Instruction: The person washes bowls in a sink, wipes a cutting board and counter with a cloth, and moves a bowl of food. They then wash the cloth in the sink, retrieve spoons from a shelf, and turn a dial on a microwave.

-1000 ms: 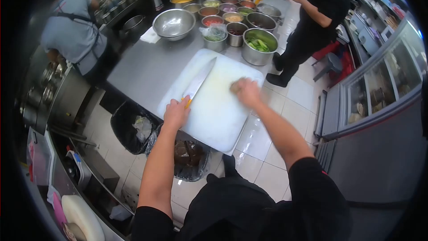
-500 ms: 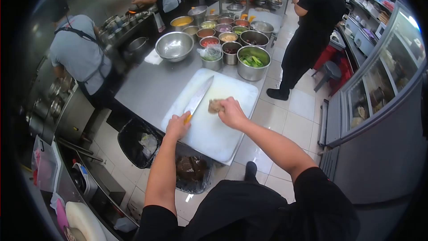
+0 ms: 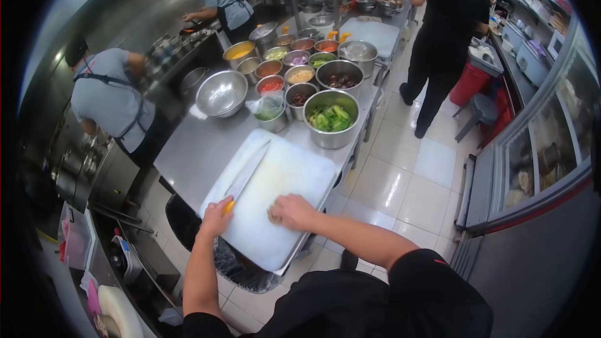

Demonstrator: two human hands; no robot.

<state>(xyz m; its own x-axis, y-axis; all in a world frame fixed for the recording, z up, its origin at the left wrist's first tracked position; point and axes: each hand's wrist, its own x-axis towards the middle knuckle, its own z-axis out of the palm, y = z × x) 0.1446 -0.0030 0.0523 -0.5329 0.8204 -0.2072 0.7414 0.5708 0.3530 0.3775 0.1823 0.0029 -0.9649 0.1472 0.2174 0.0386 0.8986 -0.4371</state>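
My left hand (image 3: 215,218) is closed round the yellow handle of a large kitchen knife (image 3: 248,173). The blade lies along the left part of a white cutting board (image 3: 300,166), its tip pointing away from me. Near the board's right front edge, my right hand (image 3: 297,211) presses down with bent fingers over a bunched greyish-brown, cloth-like piece (image 3: 272,215). Most of that piece is hidden under the fingers.
Beyond the board stand a wide metal bowl (image 3: 221,94), a pot (image 3: 331,139) of green vegetables and several containers of chopped food. Two people in grey work at the stoves on the left. A person in black (image 3: 447,25) stands in the right aisle, near a stool (image 3: 481,109).
My right hand has moved nearer to me with the brownish piece, now mostly covered. My left hand still holds the knife. The view has shifted, and the person in black has stepped.
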